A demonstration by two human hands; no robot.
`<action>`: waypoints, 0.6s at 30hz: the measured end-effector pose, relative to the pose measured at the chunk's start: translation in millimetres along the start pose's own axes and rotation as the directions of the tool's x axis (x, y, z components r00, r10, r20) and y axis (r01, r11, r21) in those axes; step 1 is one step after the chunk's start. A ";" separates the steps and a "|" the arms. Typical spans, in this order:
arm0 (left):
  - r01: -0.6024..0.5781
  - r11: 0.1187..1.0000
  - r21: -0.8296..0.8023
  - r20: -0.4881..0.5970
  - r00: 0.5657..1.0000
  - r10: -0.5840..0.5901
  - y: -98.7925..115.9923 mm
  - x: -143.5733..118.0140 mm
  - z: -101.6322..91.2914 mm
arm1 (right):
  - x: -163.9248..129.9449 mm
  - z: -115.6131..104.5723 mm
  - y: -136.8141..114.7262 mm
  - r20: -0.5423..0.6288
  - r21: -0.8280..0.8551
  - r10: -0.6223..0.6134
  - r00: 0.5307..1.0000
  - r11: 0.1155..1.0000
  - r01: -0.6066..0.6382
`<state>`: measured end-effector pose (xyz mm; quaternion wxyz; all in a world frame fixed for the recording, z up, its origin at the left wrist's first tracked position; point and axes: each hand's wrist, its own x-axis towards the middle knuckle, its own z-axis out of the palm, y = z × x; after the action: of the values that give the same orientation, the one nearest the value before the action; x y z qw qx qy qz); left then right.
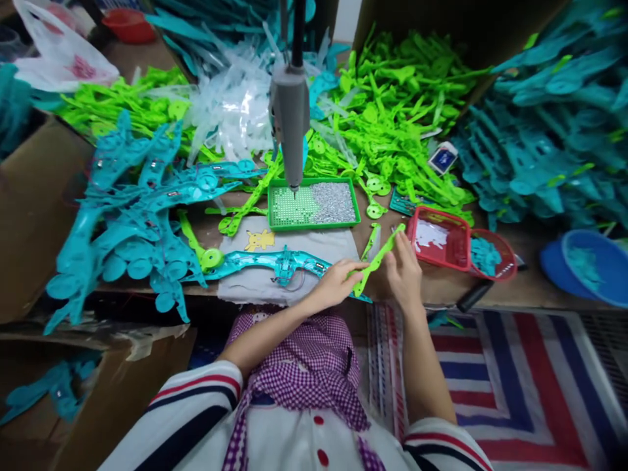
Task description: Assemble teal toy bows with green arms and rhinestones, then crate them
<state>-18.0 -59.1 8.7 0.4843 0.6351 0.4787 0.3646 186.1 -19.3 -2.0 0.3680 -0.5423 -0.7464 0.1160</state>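
My left hand [339, 281] pinches the lower end of a bright green plastic strip [377, 263], which slants up and to the right. At its upper end, my right hand [405, 271] has its fingers closed against the strip; the exact grip is partly hidden. Under and beside my left hand lies a long teal bow-shaped plastic part [252, 261], with a mechanism and thin wires at its middle. It rests on a grey cloth [338, 243]. Another short green piece [371, 241] lies just beyond the strip.
An electric screwdriver [290, 118] hangs above a green tray [314, 227] of small metal parts. Teal parts [142, 216] pile up at left, green parts [407, 98] behind. A red basket [441, 258] and blue bowl [554, 265] stand at right.
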 end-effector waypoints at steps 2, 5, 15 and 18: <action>0.037 0.999 0.032 -0.008 0.999 -0.037 -2.6 0.4 5.2 | 3.2 13.3 11.6 0.070 0.007 0.050 0.996 0.999 -0.051; 0.071 0.990 0.118 -0.043 0.997 -0.066 -2.8 4.0 6.9 | 12.1 25.3 20.1 0.133 0.028 0.078 0.988 0.996 -0.083; 0.049 0.931 0.361 -0.038 0.999 -0.038 -6.0 11.5 11.7 | 23.2 33.5 31.4 0.223 -0.064 0.066 0.973 0.997 -0.053; 0.013 0.917 0.398 0.005 1.000 -0.016 -6.8 11.2 11.2 | 25.2 34.2 29.6 0.226 -0.115 0.060 0.972 0.993 -0.034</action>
<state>-6.3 -50.9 -0.9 0.3497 0.7182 0.5455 0.2536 180.9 22.4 -32.3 0.2460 -0.5623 -0.7761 0.1452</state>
